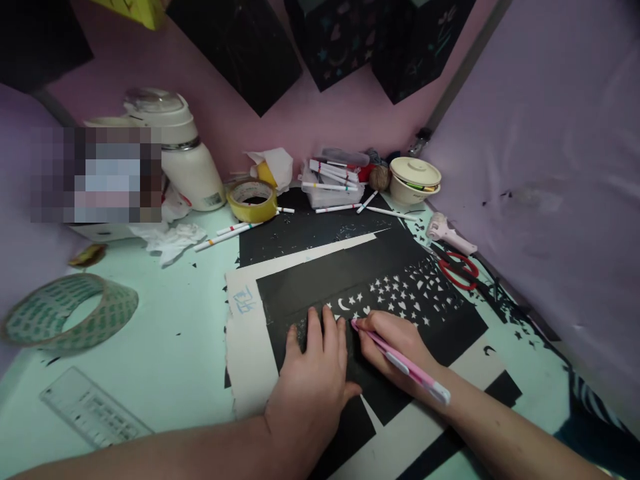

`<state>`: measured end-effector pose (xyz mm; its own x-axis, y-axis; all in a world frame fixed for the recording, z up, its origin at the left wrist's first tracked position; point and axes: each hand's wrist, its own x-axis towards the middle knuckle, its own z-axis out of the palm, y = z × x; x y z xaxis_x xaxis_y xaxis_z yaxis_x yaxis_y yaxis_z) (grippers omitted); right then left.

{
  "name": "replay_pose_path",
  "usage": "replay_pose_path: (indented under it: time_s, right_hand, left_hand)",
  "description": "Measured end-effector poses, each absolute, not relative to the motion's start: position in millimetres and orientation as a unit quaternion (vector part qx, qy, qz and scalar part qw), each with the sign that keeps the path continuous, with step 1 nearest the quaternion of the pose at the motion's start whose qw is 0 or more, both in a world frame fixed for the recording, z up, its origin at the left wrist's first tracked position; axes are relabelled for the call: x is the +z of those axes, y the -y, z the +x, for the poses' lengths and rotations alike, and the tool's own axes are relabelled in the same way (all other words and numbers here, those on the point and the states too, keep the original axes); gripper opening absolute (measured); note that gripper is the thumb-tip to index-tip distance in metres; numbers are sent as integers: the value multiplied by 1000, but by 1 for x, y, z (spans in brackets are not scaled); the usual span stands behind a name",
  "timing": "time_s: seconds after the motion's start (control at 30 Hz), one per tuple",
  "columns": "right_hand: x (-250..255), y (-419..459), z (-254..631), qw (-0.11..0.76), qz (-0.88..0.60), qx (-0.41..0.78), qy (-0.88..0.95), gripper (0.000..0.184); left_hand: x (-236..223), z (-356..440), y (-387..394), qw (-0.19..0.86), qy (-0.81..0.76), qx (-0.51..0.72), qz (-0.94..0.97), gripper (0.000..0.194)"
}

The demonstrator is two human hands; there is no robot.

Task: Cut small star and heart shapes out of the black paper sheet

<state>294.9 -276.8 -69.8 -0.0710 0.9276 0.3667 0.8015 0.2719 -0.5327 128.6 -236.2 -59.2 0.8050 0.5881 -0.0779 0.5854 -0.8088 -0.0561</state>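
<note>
My left hand (316, 370) lies flat on a sheet of black paper (305, 293), its fingers spread and pointing away from me. In my right hand (395, 343) is a slim pink craft knife (407, 367), its tip hidden low near the fingertips and touching or close to the paper. Small stars, hearts, a crescent and angular shapes are cut through the black sheet, showing white from beneath. Underneath lies a larger white sheet (245, 360) with a torn left edge and blue writing. A loose black crescent (489, 351) rests to the right.
Clear tape (115, 300) and a ruler (95, 407) lie at the left. Yellow tape (253, 212), a white bottle (197, 173), markers (337, 208) and a lidded bowl (407, 190) line the back. Red-handled scissors (470, 285) sit at the right among black scraps.
</note>
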Motion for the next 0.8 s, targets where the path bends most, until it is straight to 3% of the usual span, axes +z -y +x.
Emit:
replay_pose_path:
  time_s: [0.8]
  right_hand:
    - [-71,279,298,331,-584,88,736,19]
  left_hand:
    - [-52,131,235,9,311,90,-946,81]
